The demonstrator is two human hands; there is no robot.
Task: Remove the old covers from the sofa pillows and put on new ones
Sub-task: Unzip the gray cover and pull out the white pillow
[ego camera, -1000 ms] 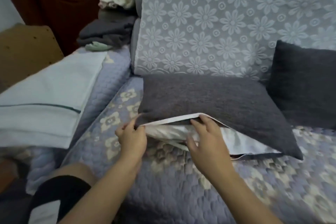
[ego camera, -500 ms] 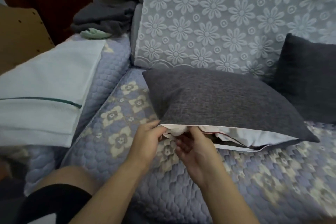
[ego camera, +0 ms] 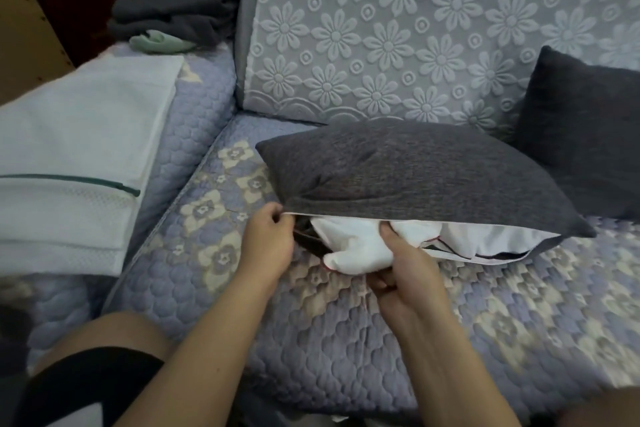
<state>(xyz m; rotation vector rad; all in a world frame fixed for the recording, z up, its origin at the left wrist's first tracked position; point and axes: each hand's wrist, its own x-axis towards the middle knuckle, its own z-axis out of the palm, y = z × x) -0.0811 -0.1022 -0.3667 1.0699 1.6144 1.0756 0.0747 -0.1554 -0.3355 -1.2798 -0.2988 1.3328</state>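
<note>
Dark grey pillow cover sits mid-sofa, left hand pinching its open edge at 9 o'clock to anchor it while right hand grips the white inner pillow, probably so it slides out.

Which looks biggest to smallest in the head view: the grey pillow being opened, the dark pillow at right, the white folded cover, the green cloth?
1. White folded cover, though it lies nearer the camera and runs off frame.
2. Grey pillow.
3. Dark pillow, partly cut off at the edge.
4. Green cloth.
</note>
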